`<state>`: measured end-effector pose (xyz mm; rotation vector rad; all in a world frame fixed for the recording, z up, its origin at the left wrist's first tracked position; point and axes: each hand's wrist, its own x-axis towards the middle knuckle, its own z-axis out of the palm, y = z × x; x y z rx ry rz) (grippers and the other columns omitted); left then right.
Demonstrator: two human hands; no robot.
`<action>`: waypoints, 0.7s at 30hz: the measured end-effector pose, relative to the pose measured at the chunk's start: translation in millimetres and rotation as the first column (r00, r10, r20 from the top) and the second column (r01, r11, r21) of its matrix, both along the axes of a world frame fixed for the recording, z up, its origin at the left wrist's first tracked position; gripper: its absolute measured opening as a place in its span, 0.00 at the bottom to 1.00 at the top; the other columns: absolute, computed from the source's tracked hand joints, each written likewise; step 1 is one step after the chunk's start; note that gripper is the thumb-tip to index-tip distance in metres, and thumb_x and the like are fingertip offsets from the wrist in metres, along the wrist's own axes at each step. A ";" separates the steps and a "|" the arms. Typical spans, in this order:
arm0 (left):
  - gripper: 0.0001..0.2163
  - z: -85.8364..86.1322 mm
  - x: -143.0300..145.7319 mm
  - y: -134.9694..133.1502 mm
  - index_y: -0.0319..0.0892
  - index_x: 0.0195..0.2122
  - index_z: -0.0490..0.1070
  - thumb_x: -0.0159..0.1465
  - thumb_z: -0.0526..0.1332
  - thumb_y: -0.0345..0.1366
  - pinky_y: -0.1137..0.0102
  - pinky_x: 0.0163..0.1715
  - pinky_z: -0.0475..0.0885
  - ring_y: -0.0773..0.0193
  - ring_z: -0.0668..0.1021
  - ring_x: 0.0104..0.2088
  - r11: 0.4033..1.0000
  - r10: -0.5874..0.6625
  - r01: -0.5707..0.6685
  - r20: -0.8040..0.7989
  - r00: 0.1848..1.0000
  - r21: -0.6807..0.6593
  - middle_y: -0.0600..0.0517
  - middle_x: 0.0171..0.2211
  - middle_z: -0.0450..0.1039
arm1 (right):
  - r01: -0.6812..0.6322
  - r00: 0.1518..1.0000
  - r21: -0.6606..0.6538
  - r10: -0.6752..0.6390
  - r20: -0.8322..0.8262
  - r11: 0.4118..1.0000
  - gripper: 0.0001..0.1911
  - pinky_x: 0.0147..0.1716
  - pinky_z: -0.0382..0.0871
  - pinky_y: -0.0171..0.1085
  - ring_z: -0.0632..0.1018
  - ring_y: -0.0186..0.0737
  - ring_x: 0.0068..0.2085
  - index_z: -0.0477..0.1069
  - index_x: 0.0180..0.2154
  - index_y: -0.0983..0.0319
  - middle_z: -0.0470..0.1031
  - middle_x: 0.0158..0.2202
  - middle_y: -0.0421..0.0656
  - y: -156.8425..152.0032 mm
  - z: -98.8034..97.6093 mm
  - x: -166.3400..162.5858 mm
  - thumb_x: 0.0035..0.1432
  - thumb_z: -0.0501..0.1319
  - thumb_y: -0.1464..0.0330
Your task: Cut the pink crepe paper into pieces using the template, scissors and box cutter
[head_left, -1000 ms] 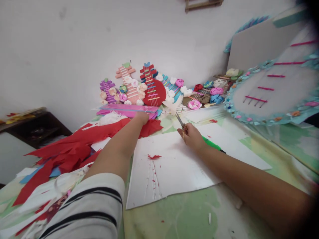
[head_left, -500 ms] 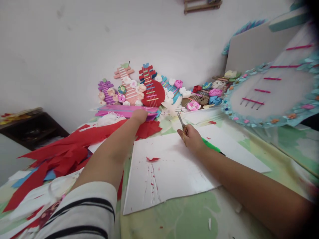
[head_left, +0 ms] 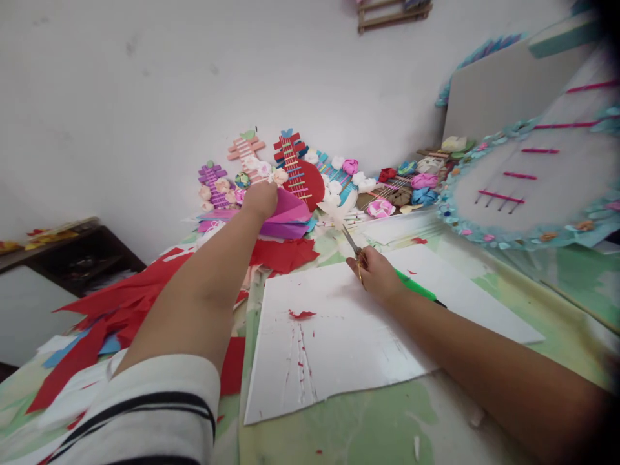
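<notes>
My left hand [head_left: 260, 199] reaches far across the table and grips a pink sheet of paper [head_left: 290, 208], lifting its edge off a stack of pink and purple sheets [head_left: 285, 227]. My right hand [head_left: 374, 274] rests on a white board [head_left: 339, 336] and is closed around small scissors [head_left: 352, 245], whose blades point up and away. Red paper scraps [head_left: 283, 253] lie between the two hands, and a small red shred [head_left: 301, 314] sits on the board.
Paper guitar models and paper flowers [head_left: 290, 174] stand against the wall. A large blue-trimmed grey guitar shape [head_left: 533, 187] leans at the right. Red and blue paper strips [head_left: 111, 310] cover the left side. A green pen [head_left: 416, 289] lies by my right wrist. A dark shelf [head_left: 68, 252] stands at the left.
My left hand moved up and away from the red scraps to the pink stack and raised a pink sheet. My right hand with the scissors stayed put.
</notes>
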<state>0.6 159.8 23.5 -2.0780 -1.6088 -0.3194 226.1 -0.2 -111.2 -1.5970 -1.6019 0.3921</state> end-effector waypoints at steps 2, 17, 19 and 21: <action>0.14 10.9 -2.3 -2.9 0.37 0.44 0.65 0.63 0.51 0.41 0.62 0.40 0.67 0.62 0.72 0.41 0.998 -0.002 -0.003 0.078 0.997 0.067 0.48 0.42 0.68 | -0.003 1.000 -0.005 0.003 -0.005 1.000 0.16 0.22 0.51 0.32 0.59 0.31 0.22 0.51 0.24 0.60 0.58 0.20 0.36 -0.3 0.8 -0.1 0.50 0.52 0.56; 0.20 75.5 -7.0 -61.1 0.37 0.48 0.61 0.65 0.37 0.40 0.65 0.39 0.60 0.60 0.68 0.43 0.973 -0.103 0.039 0.280 0.954 0.226 0.46 0.44 0.67 | 0.031 0.978 0.022 -0.026 -0.206 0.999 0.17 0.21 0.51 0.33 0.59 0.32 0.21 0.53 0.22 0.60 0.58 0.18 0.36 3.1 0.2 3.1 0.47 0.55 0.55; 0.19 61.6 -0.9 -79.8 0.36 0.45 0.62 0.64 0.37 0.37 0.67 0.37 0.62 0.62 0.70 0.41 0.974 -0.149 0.103 0.228 0.962 0.199 0.47 0.42 0.68 | 0.030 0.962 0.007 -0.027 -0.273 1.000 0.18 0.20 0.53 0.33 0.60 0.31 0.20 0.54 0.23 0.60 0.58 0.18 0.36 3.9 -0.5 3.6 0.45 0.55 0.54; 0.15 39.0 6.0 -103.5 0.38 0.41 0.65 0.63 0.41 0.36 0.68 0.34 0.64 0.61 0.71 0.37 0.973 -0.203 0.178 0.169 0.965 0.150 0.47 0.38 0.70 | 0.004 0.952 -0.006 -0.006 -0.306 1.000 0.18 0.20 0.55 0.32 0.61 0.31 0.20 0.56 0.25 0.61 0.59 0.19 0.36 4.4 -0.4 3.5 0.44 0.56 0.53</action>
